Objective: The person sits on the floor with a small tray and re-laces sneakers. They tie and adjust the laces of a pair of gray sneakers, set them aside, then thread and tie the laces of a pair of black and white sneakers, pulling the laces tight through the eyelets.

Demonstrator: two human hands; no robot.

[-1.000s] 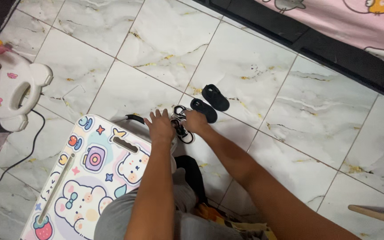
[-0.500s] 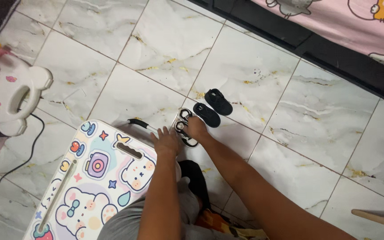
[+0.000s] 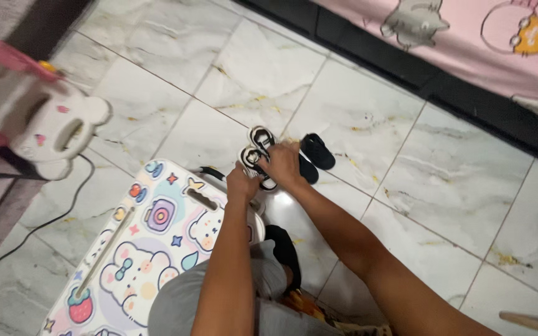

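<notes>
Pair of small shoes (image 3: 258, 155) — white uppers, black trim and soles — held together over the marble floor (image 3: 368, 118), just beyond the far edge of the patterned case (image 3: 157, 242). Long axis of the pair running away from the person and slightly leftwards, one end toward the bed side of the room, the other toward the wrists; toe versus heel not distinguishable. Soles apparently facing outward, the two shoes pressed side to side.

Left hand (image 3: 243, 183) closed around the near end of the pair, fingers curled tight. Right hand (image 3: 283, 163) wrapped over the right flank of the pair, fingers bent in a firm grasp, knuckles uppermost. Both forearms extended forward from the bottom of the view, nearly parallel.

Just beside the right hand, on the tile: two black slip-on shoes (image 3: 316, 152), matte, rounded, lying side by side with long axes angled up and to the left.

Case: rigid, rounded corners, glossy pastel print of cartoon animals, stars and a strawberry, with a pale recessed handle (image 3: 203, 199) near its top edge. Floor: polished white tiles with grey and yellowish veining, thin dark grout lines. At left — a blurred white and pink plastic toy (image 3: 51, 130) with round ear-like shapes, and a black cable (image 3: 45, 221) trailing over the tile. At top right, pink bedding (image 3: 468, 43) with cartoon cat figures above a dark bed base
</notes>
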